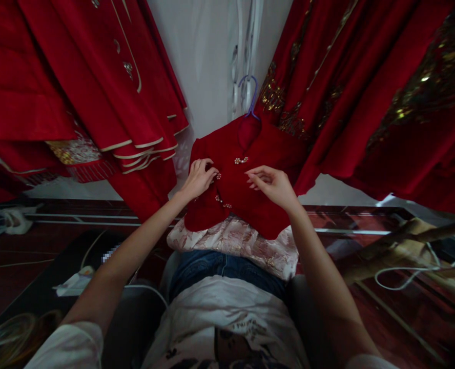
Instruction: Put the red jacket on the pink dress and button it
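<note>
A small red jacket with pearl knot buttons hangs on a purple hanger in front of me, its hem over a pale embroidered skirt across my lap. My left hand has its fingers curled on the jacket's left front edge, at a pearl button. My right hand rests on the jacket's right side with fingers bent inward, pinching the red cloth. Another pearl clasp sits near the collar, between both hands.
Red garments with cream trim hang at the left and red gold-sequinned gowns at the right. A white wall lies behind. White cables lie on the reddish floor at right, and a dark mat at left.
</note>
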The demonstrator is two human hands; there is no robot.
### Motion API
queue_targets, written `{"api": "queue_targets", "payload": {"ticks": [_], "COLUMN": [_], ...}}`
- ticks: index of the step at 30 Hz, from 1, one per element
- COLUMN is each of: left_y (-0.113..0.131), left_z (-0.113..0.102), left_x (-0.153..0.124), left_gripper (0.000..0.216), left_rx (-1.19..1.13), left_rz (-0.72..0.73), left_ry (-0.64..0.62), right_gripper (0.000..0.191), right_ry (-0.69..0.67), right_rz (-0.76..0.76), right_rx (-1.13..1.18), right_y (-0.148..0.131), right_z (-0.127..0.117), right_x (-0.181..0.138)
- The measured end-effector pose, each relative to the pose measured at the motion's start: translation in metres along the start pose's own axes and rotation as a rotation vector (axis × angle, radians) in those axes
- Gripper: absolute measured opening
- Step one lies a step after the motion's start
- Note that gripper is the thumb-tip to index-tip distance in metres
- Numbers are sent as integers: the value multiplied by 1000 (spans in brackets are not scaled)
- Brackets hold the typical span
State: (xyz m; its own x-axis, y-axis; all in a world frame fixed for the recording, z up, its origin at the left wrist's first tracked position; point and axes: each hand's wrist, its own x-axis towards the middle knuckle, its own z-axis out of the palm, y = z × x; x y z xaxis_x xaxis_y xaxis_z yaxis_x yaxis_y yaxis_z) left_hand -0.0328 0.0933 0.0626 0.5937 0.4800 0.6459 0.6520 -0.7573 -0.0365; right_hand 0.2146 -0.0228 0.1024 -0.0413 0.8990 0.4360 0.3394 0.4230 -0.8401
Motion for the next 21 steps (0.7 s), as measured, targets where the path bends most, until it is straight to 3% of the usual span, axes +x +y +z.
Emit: {"api": "queue_targets", "payload": {"ticks": [7, 14, 18, 21], "left_y": [-15, -24, -28, -12], "left_z": [-19, -7, 5, 8], "left_x": [19, 28, 28, 39], "left_gripper": [14, 23, 29, 32], "left_rx": [-133, -165, -118, -63], "left_rz": [216, 250, 247, 159], "left_ry": [-159, -225, -210, -105], "right_gripper": [29, 30, 29, 30], "right_ry": [-20, -23, -24, -32], "right_rz": [0, 5, 7, 5], "right_rx": [-7, -10, -14, -11], "right_y": [1, 3, 4, 6], "right_z": [1, 1, 0, -1], "right_x": [0, 0, 0, 1]}}
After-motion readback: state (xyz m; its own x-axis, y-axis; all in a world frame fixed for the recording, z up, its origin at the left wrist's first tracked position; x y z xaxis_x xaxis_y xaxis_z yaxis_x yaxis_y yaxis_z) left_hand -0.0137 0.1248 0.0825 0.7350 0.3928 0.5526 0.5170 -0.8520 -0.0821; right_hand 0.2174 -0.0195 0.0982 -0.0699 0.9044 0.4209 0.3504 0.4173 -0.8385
